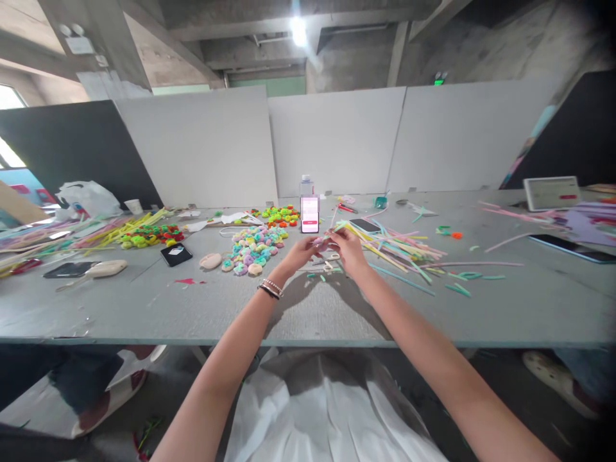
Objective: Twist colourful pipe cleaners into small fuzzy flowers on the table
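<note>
Just above the grey table [317, 314], my left hand [299, 253] pinches a small pink-purple fuzzy piece [318, 242]. My right hand [347, 248] meets it from the other side, its fingers closed on a thin pale strand of the same piece. Scissors [330, 264] lie on the table beneath my hands. Left of my left hand is a pile of pastel fuzzy pieces [255, 247]. Pastel fuzzy stems [399, 247] are spread out to the right of my right hand.
A lit phone [310, 215] stands upright before a bottle [307, 185]. Red, green and yellow pieces [151, 236] lie at the left, near a black square object [176, 255]. A dark phone [364, 225] rests among the stems. A tablet [551, 194] stands far right. Legs of people show below the table.
</note>
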{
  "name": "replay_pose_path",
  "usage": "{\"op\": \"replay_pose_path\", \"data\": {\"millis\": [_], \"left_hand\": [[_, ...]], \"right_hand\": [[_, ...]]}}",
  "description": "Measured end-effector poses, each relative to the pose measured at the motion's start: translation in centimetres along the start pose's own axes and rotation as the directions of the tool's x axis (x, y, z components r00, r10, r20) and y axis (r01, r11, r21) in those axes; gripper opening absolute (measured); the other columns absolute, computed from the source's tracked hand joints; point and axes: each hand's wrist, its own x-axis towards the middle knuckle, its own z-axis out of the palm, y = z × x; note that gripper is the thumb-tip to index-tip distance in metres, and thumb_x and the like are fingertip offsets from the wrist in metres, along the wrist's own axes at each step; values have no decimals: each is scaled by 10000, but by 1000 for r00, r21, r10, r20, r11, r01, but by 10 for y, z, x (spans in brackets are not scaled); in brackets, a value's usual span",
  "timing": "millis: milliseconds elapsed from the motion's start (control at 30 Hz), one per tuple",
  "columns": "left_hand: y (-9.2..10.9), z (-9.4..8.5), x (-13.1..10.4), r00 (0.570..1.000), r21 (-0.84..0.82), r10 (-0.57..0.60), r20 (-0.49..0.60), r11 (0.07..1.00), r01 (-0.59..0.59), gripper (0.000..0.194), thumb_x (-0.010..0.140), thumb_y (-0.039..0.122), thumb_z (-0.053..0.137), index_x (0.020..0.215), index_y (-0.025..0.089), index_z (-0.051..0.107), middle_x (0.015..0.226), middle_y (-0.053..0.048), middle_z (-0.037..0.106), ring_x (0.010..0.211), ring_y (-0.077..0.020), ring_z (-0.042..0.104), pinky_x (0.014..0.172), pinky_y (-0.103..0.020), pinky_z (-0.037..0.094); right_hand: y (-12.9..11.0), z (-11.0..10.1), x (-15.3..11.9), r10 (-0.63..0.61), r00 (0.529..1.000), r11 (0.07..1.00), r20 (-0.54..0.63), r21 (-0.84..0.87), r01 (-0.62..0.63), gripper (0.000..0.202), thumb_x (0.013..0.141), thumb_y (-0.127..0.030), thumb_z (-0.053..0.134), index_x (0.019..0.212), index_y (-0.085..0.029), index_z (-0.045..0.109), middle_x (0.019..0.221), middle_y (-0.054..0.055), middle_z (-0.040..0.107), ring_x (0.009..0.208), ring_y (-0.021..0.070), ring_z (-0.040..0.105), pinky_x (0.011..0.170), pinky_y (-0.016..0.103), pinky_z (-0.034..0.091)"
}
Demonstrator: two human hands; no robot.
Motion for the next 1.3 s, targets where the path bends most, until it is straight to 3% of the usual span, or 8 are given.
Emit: {"op": "replay_pose_path", "data": {"millis": [133, 400, 667, 833, 967, 1133, 1300], "left_hand": [[-1, 2, -3, 998, -70, -59, 7, 996, 59, 354, 860, 405, 550, 1092, 145, 613, 1038, -105, 674, 751, -129, 652, 590, -197, 441], [-6, -4, 0, 980, -171, -103, -173, 983, 73, 400, 810, 402, 617, 1128, 159, 629, 1037, -104, 679, 825, -126, 632, 691, -222, 443], [-13, -6, 0, 987, -91, -108, -117, 991, 98, 409, 688, 358, 709, 1051, 170, 691, 933, -55, 699, 807, -128, 596, 697, -236, 407], [-11, -7, 0, 978, -74, -149, -146, 987, 139, 448, 710, 502, 671, 995, 157, 698, 897, -67, 694, 780, -131, 596, 662, -234, 412], [-9, -4, 0, 992, -96, -92, -91, 992, 83, 507, 720, 584, 638, 974, 149, 693, 938, -87, 689, 821, -149, 608, 690, -249, 458], [-6, 0, 0, 998, -168, -58, -10, 984, 56, 534, 729, 584, 641, 993, 121, 670, 988, -114, 676, 836, -165, 643, 746, -292, 492], [-1, 1, -4, 997, -141, -71, -11, 988, 69, 521, 752, 552, 640, 1036, 116, 648, 986, -121, 679, 809, -170, 663, 685, -264, 482]], "right_hand": [[4, -2, 2, 18, 1000, 999, -5, -45, -18, 313, 518, -374, 772, 684, -212, 562, 666, -21, 593, 647, 150, 583, 627, 287, 471], [10, -3, -1, 94, 996, 968, -4, -231, -92, 315, 561, -403, 730, 769, -196, 613, 708, 6, 639, 680, 153, 604, 594, 258, 406], [7, -5, 0, 57, 998, 956, 15, -290, -50, 322, 560, -431, 731, 758, -186, 661, 735, 34, 674, 715, 181, 615, 594, 271, 421], [9, -5, 2, -6, 1000, 944, 5, -331, 7, 323, 563, -452, 731, 733, -181, 684, 702, 38, 679, 689, 185, 601, 598, 285, 417], [8, -5, 3, -23, 997, 934, -67, -358, -2, 345, 566, -497, 730, 676, -178, 659, 668, 42, 667, 659, 185, 589, 609, 301, 421], [7, -4, 3, -70, 991, 931, -114, -363, 23, 341, 580, -503, 723, 657, -183, 634, 669, 46, 671, 645, 186, 588, 607, 308, 426], [8, -4, 3, -79, 992, 929, -94, -367, 39, 312, 578, -478, 724, 631, -188, 624, 621, 37, 657, 615, 177, 583, 588, 297, 427]]}}
